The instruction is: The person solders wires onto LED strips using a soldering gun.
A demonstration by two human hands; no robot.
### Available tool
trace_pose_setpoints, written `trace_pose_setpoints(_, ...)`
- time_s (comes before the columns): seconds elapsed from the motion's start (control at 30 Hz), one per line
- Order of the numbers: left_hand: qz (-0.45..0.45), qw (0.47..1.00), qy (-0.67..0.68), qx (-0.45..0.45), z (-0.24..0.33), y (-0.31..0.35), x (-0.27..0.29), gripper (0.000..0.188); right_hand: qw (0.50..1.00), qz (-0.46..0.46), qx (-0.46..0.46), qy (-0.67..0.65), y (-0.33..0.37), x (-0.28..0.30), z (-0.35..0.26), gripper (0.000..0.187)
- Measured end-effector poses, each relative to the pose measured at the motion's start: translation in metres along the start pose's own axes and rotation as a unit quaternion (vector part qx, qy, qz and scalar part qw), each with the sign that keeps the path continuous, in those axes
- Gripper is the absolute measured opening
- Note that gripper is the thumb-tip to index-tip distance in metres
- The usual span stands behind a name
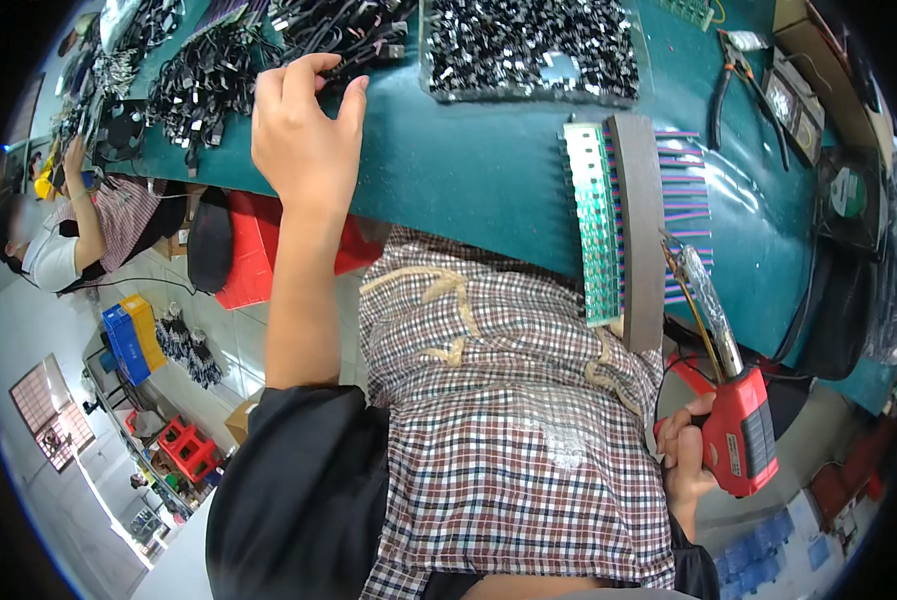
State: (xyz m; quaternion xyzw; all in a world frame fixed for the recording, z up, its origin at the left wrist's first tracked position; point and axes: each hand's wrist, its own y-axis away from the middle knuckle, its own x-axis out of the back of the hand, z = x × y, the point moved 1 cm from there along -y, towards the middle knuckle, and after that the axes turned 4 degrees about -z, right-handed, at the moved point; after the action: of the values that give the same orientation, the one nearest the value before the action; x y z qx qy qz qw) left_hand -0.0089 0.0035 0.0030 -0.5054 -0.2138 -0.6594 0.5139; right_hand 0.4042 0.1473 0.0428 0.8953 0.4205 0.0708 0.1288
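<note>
Gripping soldering gun [738,435] with right hand [682,458], holding left hand [306,135] spread near black cables [203,85], probably steadying wires [683,215] with brown bar [637,235] beside green board [591,225]

Pliers [720,100] are lying spread at the frame's upper right near a cardboard box [806,42], a co-worker [90,232] is showing at the far left, and a blue crate [124,345], a yellow crate [149,332], red stools [188,452] and a window [50,412] are appearing toward the lower left.
</note>
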Motion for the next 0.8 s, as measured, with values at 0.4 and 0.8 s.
trace_pose_setpoints(0.4, 0.062, 0.988, 0.014, -0.138, -0.003, -0.008, 0.012, 0.012, 1.0, 0.015, 0.003, -0.009, -0.026, -0.017, -0.014, 0.026)
trace_pose_setpoints(0.8, 0.054, 0.973, -0.024, -0.225, 0.005, -0.012, -0.001, 0.019, 0.999, 0.022, 0.006, -0.032, -0.031, -0.023, -0.021, 0.028)
